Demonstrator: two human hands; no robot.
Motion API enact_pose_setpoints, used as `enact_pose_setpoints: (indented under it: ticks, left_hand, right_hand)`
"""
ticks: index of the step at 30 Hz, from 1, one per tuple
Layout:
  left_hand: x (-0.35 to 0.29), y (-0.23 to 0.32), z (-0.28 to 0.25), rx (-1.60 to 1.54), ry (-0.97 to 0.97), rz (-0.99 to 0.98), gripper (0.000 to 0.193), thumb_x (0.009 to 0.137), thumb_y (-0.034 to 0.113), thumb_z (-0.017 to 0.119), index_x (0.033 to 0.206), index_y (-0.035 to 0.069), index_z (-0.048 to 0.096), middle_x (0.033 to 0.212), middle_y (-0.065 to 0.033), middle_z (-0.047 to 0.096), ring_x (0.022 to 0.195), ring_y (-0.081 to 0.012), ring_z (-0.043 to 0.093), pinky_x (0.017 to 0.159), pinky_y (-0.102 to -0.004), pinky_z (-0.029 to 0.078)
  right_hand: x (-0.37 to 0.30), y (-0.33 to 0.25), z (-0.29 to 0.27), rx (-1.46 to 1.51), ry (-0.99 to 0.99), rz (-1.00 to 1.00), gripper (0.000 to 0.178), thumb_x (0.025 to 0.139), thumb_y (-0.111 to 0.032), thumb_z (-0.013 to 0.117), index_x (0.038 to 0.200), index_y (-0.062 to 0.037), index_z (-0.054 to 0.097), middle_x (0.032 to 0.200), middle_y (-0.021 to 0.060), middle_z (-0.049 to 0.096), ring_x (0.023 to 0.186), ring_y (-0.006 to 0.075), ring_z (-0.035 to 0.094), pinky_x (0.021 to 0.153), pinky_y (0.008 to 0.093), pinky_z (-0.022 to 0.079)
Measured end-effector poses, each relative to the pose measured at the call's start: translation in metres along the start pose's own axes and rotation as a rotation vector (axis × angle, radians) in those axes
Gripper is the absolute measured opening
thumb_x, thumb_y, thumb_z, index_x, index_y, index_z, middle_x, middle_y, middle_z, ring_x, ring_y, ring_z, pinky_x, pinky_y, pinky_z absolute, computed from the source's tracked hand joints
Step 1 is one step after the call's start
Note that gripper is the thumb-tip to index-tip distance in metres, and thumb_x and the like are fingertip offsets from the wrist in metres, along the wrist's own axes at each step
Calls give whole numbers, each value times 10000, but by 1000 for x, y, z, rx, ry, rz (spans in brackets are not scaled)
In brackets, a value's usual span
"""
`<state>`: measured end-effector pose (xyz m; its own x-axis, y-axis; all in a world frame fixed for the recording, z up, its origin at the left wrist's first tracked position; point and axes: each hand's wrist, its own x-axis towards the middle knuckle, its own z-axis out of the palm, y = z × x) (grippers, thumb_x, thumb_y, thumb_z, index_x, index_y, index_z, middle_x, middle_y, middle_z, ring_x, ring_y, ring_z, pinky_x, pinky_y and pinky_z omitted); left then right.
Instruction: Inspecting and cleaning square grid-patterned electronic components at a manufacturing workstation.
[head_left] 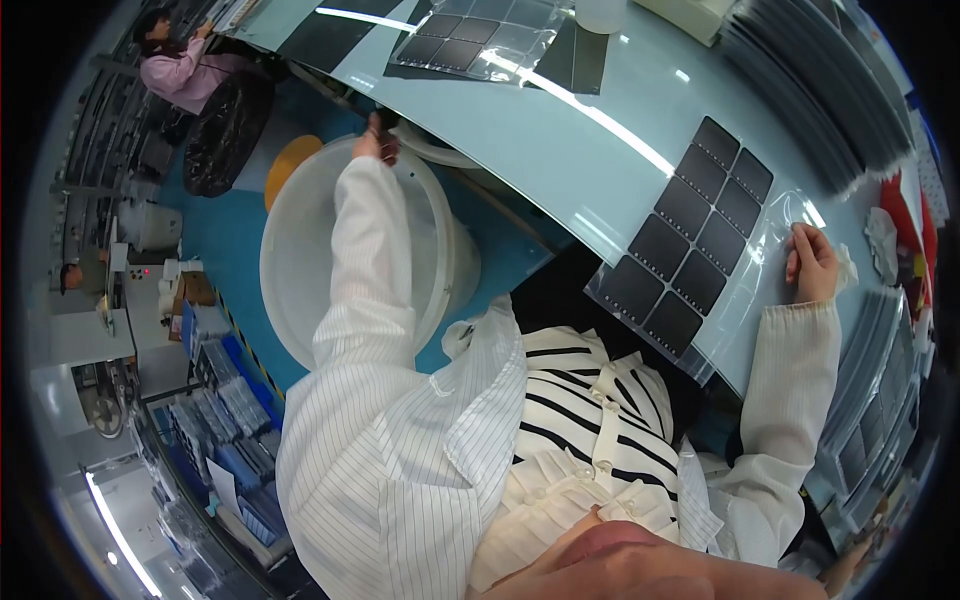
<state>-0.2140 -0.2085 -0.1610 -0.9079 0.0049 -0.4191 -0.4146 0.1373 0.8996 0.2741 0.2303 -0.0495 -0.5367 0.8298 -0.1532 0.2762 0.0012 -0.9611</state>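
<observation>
Two co-workers are off on the far left: a person in dark headwear (72, 277) out at nine o'clock and, at ten, a person in a pink jacket (185, 80), with twelve o'clock pointing straight ahead of the worker I'm watching. Beside the pink jacket I see a black bin bag (228, 135), and over at eight o'clock lie blue trays (250, 355) among the shelving.

Next comes a big white tub (300, 235) at about ten o'clock, standing on the blue floor (215, 225). The worker's left arm, in a white pinstriped coat (380, 445), stretches over it, so the left hand (377, 142) ends up at eleven, above the tub's far rim and close to the edge of the pale worktop (535, 145). Its fingers are curled; something dark shows just past them, but I can't tell whether that grip has hold of anything.

Near twelve, on the worktop, lies a sheet of dark squares in clear plastic (462, 35). Toward two to three o'clock lies the sheet of ten black rounded panels (690, 240), slanting down to the near edge. Just right of it, at three, the right hand (810, 262) has its fingers bent, tips at some clear film (773, 245); whether that grip pinches the film or merely touches it, I can't tell. Beyond, a stack of dark sheets (800, 110) stands at two.
</observation>
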Motion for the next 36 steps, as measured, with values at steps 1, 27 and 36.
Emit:
enact_pose_setpoints:
  ticks: [1, 27, 36]
  left_hand:
    - [5, -2, 19, -19, -103, -80, 595, 844, 626, 423, 913, 61, 598, 697, -73, 606, 485, -192, 506, 434, -331, 367]
    - [-278, 62, 122, 865, -1694, 524, 341, 884, 302, 529, 1063, 27, 619, 693, -85, 620, 682, -197, 620, 649, -293, 497]
    - [-320, 59, 188, 273, -1075, 804, 408, 849, 137, 607, 1214, -12, 505, 864, -93, 648, 813, -161, 612, 703, -265, 501]
  right_hand:
    - [0, 0, -2, 20, -4, -9, 180, 881, -158, 587, 996, -20, 596, 750, 17, 567, 450, 42, 444, 370, 172, 336]
    - [-59, -71, 14, 164, -75, -673, 255, 936, -28, 314, 1090, -12, 517, 1123, 191, 589, 877, 258, 661, 660, 263, 563]
    - [-86, -83, 1, 334, -220, -849, 278, 909, -1, 273, 1121, 68, 440, 1092, 284, 560, 853, 313, 659, 602, 278, 575]
